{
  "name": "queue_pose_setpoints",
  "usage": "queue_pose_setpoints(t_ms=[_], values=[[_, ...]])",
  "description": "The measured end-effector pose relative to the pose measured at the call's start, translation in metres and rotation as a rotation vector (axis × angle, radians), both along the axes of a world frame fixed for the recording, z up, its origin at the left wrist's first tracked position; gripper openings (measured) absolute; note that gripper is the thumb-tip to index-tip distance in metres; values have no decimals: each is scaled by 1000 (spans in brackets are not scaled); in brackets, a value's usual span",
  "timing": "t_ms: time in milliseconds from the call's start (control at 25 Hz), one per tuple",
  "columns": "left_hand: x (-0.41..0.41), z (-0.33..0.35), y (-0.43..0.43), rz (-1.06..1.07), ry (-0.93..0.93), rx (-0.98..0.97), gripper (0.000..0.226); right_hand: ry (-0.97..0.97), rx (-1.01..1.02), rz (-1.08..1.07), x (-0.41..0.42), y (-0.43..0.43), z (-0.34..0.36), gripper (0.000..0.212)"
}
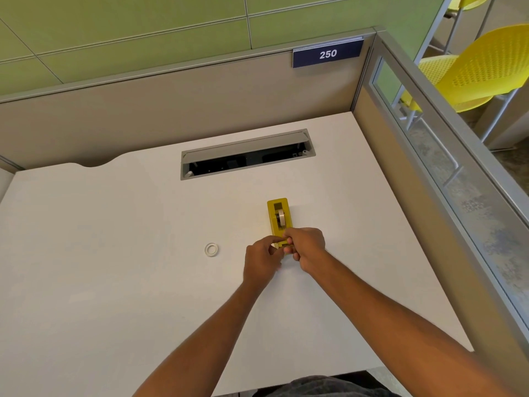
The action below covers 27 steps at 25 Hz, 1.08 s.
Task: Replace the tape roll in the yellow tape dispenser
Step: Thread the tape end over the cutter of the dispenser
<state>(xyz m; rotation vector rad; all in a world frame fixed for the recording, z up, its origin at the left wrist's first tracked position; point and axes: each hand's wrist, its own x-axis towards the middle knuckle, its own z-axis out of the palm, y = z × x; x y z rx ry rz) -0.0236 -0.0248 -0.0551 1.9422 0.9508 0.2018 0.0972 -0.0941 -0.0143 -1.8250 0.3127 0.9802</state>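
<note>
- Our desk point(114, 282) carries everything within reach.
- The yellow dispenser point(279, 217) stands upright, a roll point(280, 216) seated inside.
- Our left hand point(262, 263) and right hand point(306, 249) pinch its near end with curled fingers point(288, 240), likely threading tape.
- The small white ring point(211, 249) lies aside, left.

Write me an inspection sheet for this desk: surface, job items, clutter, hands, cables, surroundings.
Surface: white desk, mostly bare, with an open cable slot near the back.
Job items: yellow tape dispenser standing on the desk with a tape roll in it; a white ring lies flat to its left, apart from it.
Clutter: nothing seen.
Hands: left hand and right hand both pinch at the dispenser's near end; what the fingers hold cannot be told.
Cables: nothing seen.
Surroundings: beige partition with a sign reading 250; yellow chairs beyond the right divider.
</note>
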Motion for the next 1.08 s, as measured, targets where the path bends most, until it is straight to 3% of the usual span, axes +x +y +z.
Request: queue_pose_setpoints(t_ms=[200,440,1080], values=[[2,1,-7,182,-107,-396,24,3,14,-9,-8,-9,-4,12],[2,0,-14,251,-210,-677,24,-11,13,0,-15,-16,-9,13],[7,2,-15,386,-214,-813,40,-79,32,42,-32,-37,-18,11]])
